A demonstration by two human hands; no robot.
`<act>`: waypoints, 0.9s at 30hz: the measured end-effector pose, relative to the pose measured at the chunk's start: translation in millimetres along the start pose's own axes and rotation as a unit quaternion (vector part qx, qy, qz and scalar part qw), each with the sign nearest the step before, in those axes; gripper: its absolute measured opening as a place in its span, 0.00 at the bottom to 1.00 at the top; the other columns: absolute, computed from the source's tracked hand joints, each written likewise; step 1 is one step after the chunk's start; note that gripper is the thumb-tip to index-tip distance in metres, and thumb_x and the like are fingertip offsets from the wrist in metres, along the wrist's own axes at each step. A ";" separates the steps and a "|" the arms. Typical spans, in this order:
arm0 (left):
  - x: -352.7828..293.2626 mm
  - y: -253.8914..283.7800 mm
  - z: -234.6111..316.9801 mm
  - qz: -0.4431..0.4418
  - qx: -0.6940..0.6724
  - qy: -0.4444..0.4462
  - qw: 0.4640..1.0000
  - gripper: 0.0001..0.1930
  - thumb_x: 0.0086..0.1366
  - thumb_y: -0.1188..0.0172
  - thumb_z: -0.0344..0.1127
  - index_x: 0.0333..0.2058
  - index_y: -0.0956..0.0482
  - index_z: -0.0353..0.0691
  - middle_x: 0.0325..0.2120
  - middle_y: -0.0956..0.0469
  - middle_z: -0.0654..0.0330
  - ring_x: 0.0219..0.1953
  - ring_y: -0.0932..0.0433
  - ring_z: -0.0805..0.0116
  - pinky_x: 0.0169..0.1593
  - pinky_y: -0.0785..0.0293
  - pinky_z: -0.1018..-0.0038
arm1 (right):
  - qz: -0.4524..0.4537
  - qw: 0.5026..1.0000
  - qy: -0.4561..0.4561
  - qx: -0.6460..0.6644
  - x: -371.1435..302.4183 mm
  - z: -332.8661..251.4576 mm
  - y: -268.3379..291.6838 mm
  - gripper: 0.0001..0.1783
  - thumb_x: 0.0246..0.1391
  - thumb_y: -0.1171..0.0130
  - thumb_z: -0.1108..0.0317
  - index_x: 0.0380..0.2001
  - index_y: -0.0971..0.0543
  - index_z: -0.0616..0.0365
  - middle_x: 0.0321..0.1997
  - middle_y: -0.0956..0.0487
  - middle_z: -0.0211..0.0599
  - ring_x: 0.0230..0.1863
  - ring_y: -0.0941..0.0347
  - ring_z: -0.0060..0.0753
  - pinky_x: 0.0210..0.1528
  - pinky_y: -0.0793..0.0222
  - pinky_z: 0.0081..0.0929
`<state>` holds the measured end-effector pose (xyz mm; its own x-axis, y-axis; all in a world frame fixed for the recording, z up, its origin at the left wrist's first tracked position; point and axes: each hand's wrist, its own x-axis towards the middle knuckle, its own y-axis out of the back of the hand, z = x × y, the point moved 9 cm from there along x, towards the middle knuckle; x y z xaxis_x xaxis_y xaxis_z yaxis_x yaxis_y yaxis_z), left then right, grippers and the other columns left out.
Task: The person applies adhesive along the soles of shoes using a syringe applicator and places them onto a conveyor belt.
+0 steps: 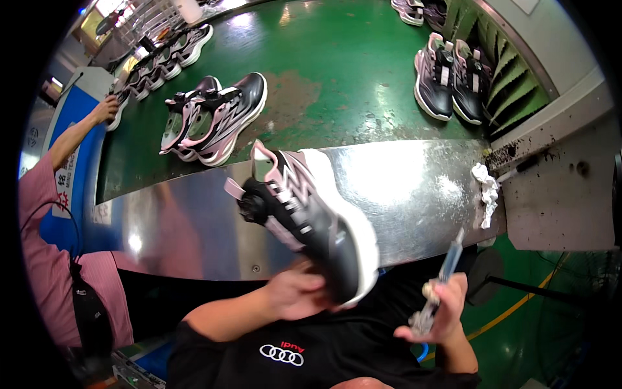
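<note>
A black sneaker (337,243) with pink trim, a white sole and a dial on its tongue is held up over the metal ledge's near edge. My left hand (297,293) grips it around the toe, so part of the toe is covered. Its heel points away from me. To the right, away from the shoe, my right hand (448,308) is closed around a syringe (451,259) with a bluish clear barrel. The thin tip points up and away. The syringe's lower end is partly hidden by my fingers.
On the green surface (337,58) beyond the metal ledge (402,175) lie a pair of matching sneakers (243,107) and another pair (433,84) beside green flaps (518,78). Crumpled white paper or cloth (486,194) rests at right. A co-worker's hand (105,109) touches a shoe row (168,65).
</note>
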<state>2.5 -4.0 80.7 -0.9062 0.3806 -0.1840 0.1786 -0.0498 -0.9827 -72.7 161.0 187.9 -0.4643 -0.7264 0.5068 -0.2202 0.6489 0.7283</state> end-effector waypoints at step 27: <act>-18.8 9.1 208.8 0.078 0.204 -0.346 0.912 0.26 0.59 0.46 0.40 0.55 0.34 0.35 0.50 0.27 0.50 0.52 0.27 0.55 0.57 0.32 0.58 | 0.065 0.901 -0.313 0.292 -17.3 107.2 -42.4 0.56 0.28 0.27 0.40 0.55 0.40 0.64 0.46 0.38 0.35 0.48 0.39 0.28 0.53 0.43 0.25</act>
<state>-58.8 -204.4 70.5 -0.9320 -0.3282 -0.1536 0.2965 -0.4471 -0.8439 -147.3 170.4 98.8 -0.8713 -0.4844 0.0779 -0.4587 0.8606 0.2215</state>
